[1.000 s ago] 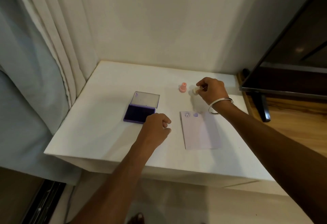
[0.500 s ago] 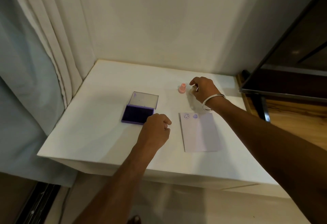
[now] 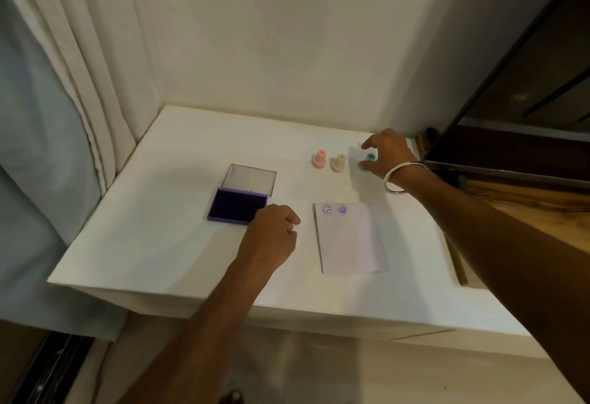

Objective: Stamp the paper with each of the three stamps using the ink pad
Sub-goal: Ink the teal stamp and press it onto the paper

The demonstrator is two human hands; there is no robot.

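Two hands: right hand [image 3: 388,156] spread around green stamp [image 3: 369,158], grip unconfirmed; left hand [image 3: 273,237] fisted, empty, beside ink pad [image 3: 238,205].

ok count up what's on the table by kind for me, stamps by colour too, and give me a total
Stamps: 3 — pink stamp, cream stamp, green stamp
Ink pad: 1, lid open
Paper: 1, with 2 marks at its top edge
Total: 5 things
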